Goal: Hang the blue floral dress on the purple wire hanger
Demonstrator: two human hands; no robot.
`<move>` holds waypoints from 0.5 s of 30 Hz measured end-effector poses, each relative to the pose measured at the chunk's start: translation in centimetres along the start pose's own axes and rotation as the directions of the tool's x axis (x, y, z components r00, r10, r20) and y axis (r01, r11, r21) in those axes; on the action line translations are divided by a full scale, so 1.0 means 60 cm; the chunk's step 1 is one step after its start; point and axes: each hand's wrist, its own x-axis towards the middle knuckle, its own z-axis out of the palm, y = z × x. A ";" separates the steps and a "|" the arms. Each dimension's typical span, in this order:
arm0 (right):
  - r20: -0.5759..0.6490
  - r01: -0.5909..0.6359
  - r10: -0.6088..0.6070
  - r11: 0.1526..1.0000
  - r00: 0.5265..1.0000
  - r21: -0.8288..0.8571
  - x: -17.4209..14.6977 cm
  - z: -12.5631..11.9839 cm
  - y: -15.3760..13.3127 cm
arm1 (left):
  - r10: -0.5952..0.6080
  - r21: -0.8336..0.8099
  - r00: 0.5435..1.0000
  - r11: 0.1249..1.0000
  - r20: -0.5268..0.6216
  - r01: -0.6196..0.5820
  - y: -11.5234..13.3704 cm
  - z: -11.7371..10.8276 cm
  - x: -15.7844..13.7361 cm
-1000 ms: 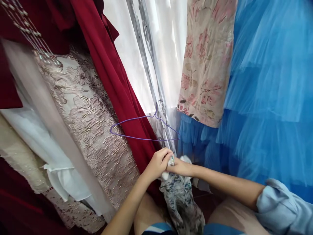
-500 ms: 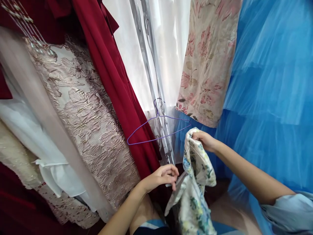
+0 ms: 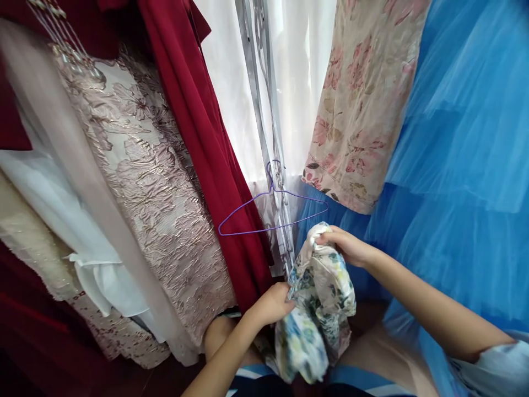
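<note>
A white garment (image 3: 326, 281) with a blue, green and yellow floral print hangs bunched between my two hands, low in the middle of the view. My right hand (image 3: 345, 245) pinches its top edge. At its left side my left hand (image 3: 275, 303) grips the cloth, with its fingertips partly hidden in the folds. Just above the garment, a purple wire hanger (image 3: 248, 232) hangs bare by its hook on a metal rack strip (image 3: 256, 94). The kind of garment cannot be made out.
On the left hang a dark red dress (image 3: 185, 99), a pink brocade dress (image 3: 165, 220) and several pale garments. A pink floral garment (image 3: 359, 127) and a blue tulle dress (image 3: 467, 149) hang on the right. A white curtain (image 3: 301, 66) is behind.
My left hand has closed on the garment's left side, where it was loose beside it. The cloth has swung left and is more bunched. The view has shifted slightly.
</note>
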 end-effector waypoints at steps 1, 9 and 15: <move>-0.030 0.026 -0.027 0.999 0.999 -0.037 0.000 -0.012 -0.003 | -0.024 0.075 0.999 0.997 -0.030 0.026 -0.017 -0.012 -0.011; -0.075 0.160 -0.237 0.825 0.969 -0.541 0.091 -0.096 0.035 | -0.108 0.436 0.990 0.890 -0.086 0.135 -0.040 -0.172 -0.102; 0.075 0.365 -0.481 0.544 0.873 -0.756 0.187 -0.069 0.078 | -0.145 0.744 0.966 0.616 -0.216 0.259 0.005 -0.317 -0.128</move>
